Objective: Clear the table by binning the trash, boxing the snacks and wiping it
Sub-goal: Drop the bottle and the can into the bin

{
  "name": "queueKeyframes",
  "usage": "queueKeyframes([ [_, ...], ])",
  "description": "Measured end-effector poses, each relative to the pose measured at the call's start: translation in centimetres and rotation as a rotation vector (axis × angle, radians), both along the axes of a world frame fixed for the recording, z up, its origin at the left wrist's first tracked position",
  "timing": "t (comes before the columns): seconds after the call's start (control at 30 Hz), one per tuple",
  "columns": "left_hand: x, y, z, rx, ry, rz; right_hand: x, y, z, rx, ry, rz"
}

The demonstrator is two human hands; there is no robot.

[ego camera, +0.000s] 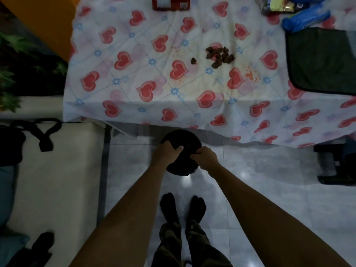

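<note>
Both hands clamped on a round black bin on the floor, just in front of the cloth-covered tabletop

Heart-print cloth (134,74) draped over the tabletop (192,87) and hanging down its near edge; pale tiled floor (260,180) below; dark box (323,60) at the right edge; black bin (185,149) standing near the cloth's hanging hem; blue packets (306,18) and a red carton (171,3) along the far side; left hand (167,151) gripping the bin's left rim, right hand (204,156) closed on its right rim; dark crumbly clump (219,55) mid-cloth, one stray bit (193,60) beside it; orange crumbs (252,74) nearer the box
</note>
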State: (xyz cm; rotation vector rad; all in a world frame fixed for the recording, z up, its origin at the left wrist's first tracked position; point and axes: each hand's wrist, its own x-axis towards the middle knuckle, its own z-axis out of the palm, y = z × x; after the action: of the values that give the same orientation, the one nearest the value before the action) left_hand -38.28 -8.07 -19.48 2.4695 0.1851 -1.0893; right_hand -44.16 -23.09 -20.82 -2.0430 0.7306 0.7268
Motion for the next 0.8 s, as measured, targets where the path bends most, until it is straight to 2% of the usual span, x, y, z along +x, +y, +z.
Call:
queueKeyframes([
  [0.13,0.8,-0.3,3.6,0.035,-0.077,-0.088,0.8,-0.1,3.0,-0.048,-0.061,0.075],
  [0.23,2.3,-0.1,7.2,0.089,-0.216,-0.199,2.2,-0.7,6.4,-0.107,-0.137,0.155],
  [0.5,8.4,-1.7,20.3,0.188,-0.471,-0.314,9.6,-2.9,19.0,-0.213,-0.325,0.183],
  [0.8,14.9,-4.4,29.5,0.225,-0.660,-0.279,16.9,-5.5,29.6,-0.325,-0.512,0.234],
])
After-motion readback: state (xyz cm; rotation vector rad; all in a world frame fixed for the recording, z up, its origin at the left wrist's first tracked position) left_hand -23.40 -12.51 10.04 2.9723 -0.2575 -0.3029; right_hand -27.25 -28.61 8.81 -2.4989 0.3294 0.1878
